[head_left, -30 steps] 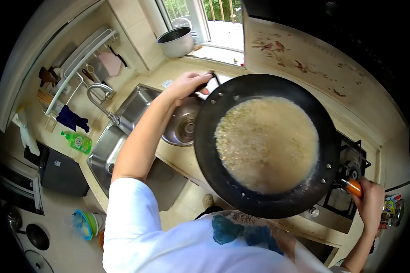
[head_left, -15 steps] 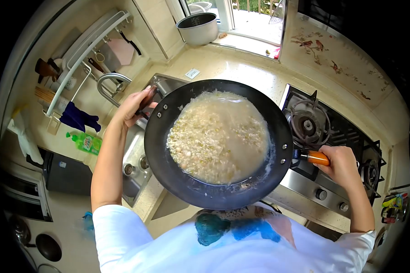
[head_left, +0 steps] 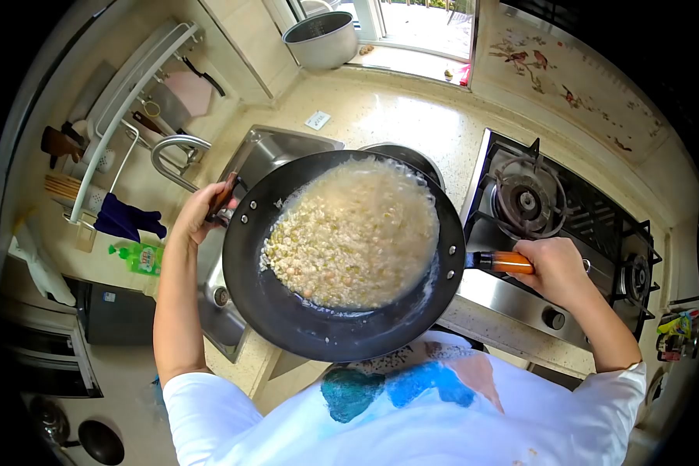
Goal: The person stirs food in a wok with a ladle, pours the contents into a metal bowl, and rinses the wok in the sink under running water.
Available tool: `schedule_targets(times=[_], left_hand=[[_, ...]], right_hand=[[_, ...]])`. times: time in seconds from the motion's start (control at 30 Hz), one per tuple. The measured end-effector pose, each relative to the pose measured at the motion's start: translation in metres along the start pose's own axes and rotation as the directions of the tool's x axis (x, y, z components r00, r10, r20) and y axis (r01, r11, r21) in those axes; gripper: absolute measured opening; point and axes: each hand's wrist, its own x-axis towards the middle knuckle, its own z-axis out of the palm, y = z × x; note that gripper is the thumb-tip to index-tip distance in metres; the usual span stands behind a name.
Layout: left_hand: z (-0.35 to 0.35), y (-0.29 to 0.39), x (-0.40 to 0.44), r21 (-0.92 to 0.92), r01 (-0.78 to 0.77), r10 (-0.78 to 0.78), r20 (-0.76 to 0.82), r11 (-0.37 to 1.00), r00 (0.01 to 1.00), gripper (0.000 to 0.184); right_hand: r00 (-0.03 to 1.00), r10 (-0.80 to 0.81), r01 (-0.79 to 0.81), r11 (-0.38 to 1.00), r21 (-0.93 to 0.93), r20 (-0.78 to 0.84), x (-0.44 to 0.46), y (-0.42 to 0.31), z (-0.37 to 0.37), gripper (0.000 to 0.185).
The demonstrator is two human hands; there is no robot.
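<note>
A large black wok (head_left: 342,334) hangs in the air in front of my body, above the counter between the sink and the stove. My left hand (head_left: 202,211) is closed round its small side handle. On the right, my right hand (head_left: 553,268) grips the long orange-brown handle (head_left: 505,262). Inside the wok lies a cloudy, pale liquid with many small grains and greenish bits (head_left: 349,233), pooled toward the far side. Behind the wok, a dark round vessel (head_left: 408,159) shows only its far rim.
The gas stove (head_left: 528,202) is at the right. At the left are the steel sink (head_left: 276,151) with its faucet (head_left: 163,155), a green soap bottle (head_left: 144,258) and a utensil rack (head_left: 132,101). A grey pot (head_left: 322,45) stands by the window.
The wok and both hands have moved from the right, over the stove side, to the left. Its contents have shifted inside, and the dark vessel's rim now shows behind it.
</note>
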Motion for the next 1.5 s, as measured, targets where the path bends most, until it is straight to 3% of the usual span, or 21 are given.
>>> schedule_targets(times=[0.53, 1.27, 1.5], left_hand=[[-0.011, 0.01, -0.023, 0.122, 0.052, -0.041, -0.086, 0.991, 0.995, 0.021], [-0.013, 0.041, -0.025, 0.279, 0.046, -0.045, -0.01, 0.959, 0.999, 0.026], [-0.006, 0.056, -0.027, 0.338, 0.087, -0.074, -0.053, 0.937, 0.996, 0.026]], right_hand=[[0.988, -0.144, 0.139, 0.987, 0.084, 0.054, 0.012, 0.021, 0.01, 0.02], [0.982, -0.177, 0.161, 0.964, 0.211, 0.06, 0.023, 0.035, 0.028, 0.019], [0.98, -0.172, 0.143, 0.959, 0.246, 0.1, 0.026, 0.038, 0.03, 0.02]])
